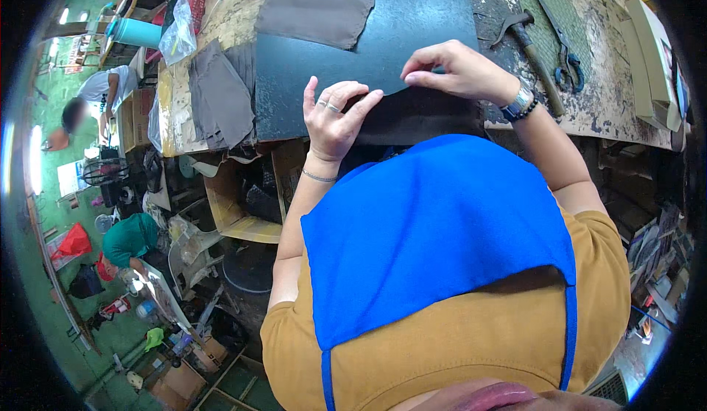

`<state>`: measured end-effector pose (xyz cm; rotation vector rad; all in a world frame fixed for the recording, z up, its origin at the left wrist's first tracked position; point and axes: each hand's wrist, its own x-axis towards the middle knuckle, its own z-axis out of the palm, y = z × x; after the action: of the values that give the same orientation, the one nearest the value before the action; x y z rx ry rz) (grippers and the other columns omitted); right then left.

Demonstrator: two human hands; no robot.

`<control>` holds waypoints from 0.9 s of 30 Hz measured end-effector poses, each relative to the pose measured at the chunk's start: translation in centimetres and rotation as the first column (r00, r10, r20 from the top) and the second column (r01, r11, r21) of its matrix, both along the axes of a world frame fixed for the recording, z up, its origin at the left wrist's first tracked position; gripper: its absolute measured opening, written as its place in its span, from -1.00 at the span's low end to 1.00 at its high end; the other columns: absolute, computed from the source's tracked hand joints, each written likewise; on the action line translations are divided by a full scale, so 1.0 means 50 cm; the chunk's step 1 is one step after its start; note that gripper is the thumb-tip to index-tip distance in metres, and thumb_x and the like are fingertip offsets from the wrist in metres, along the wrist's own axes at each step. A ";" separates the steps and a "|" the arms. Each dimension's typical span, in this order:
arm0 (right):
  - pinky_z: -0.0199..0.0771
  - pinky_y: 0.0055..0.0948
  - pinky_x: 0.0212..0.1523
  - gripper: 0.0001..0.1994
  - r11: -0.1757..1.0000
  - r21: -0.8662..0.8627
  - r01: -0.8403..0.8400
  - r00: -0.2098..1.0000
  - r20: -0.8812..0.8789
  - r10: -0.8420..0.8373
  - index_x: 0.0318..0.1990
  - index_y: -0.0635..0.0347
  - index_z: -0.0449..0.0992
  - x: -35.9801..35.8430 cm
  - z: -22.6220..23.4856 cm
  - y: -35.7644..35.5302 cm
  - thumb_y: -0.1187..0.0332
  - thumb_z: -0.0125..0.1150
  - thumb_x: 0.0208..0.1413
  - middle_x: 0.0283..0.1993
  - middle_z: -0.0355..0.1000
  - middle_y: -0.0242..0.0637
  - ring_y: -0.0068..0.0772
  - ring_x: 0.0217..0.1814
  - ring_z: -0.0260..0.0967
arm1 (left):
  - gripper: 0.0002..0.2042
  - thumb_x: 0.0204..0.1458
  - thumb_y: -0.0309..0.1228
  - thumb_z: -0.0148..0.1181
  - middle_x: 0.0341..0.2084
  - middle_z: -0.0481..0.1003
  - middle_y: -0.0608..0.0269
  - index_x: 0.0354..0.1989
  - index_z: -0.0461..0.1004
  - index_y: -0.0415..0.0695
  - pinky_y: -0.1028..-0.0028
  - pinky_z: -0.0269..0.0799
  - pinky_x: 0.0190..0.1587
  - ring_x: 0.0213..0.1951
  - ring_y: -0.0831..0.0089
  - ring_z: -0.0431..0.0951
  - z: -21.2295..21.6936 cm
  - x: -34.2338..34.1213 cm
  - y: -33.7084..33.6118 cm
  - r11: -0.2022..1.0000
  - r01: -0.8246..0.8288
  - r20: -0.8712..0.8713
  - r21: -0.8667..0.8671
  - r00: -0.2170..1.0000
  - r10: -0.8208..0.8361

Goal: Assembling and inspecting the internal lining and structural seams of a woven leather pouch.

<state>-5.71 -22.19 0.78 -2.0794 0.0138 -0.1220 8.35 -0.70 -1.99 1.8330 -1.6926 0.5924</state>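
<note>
A dark brown sheet of cloth or thin leather [431,116] lies at the near edge of a black work mat [427,13], close to my blue apron. My left hand [337,116] is closed in a pinch, thumb and forefinger meeting at the sheet's upper edge. Just to its right, my right hand [462,74] pinches along the same edge, its fingertips slightly higher. The short stretch of edge between both pinches is lifted. A similar brown piece [313,15] rests flat on the mat's far left part.
More brown pieces [221,94] are stacked left of the mat. To the right lie a hammer [532,54] and large shears [563,50], beside an open cardboard box [652,65]. A teal cup [136,33] stands far left. Two people work in the background.
</note>
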 end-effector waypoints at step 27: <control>0.29 -0.10 0.19 -0.75 0.776 -0.545 0.318 0.858 0.513 0.008 -0.08 -0.09 0.50 0.020 0.026 0.010 0.34 0.24 0.04 -0.30 0.51 -0.36 -0.26 -0.19 0.48 | -0.82 0.11 -0.40 0.22 -0.40 0.51 0.46 -0.16 0.50 -0.18 0.69 0.38 -0.37 -0.43 0.77 0.44 0.056 0.010 -0.015 0.943 0.328 -0.935 0.053 -0.314 0.162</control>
<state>-4.69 -21.67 2.07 -2.6401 -0.1841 -0.8720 8.87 -1.46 0.81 1.3139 -0.4944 -1.2709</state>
